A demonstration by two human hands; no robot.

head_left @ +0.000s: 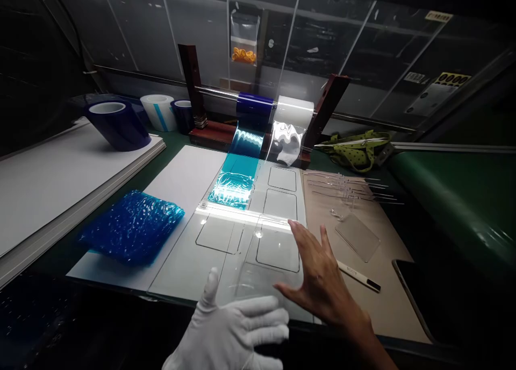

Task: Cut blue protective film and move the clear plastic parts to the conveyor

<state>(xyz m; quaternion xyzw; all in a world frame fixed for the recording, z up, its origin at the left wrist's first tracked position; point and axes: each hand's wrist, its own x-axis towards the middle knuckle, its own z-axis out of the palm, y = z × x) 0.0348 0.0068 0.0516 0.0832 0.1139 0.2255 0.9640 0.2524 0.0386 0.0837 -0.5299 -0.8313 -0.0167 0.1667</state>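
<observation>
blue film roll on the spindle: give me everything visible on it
The blue film roll is a short, glossy dark-blue cylinder threaded on a horizontal metal rod held between two dark red wooden uprights. It butts against a white film roll on its right. A translucent blue web is pulled off it, rippling down and forward, then lies flat and looks teal on the pale template sheet with outlined rectangles. Neither the gloved left hand nor the bare right hand touches it.

Gloved left hand (234, 327) flat, fingers spread; bare right hand (322, 284) open, fingers extended.
</observation>
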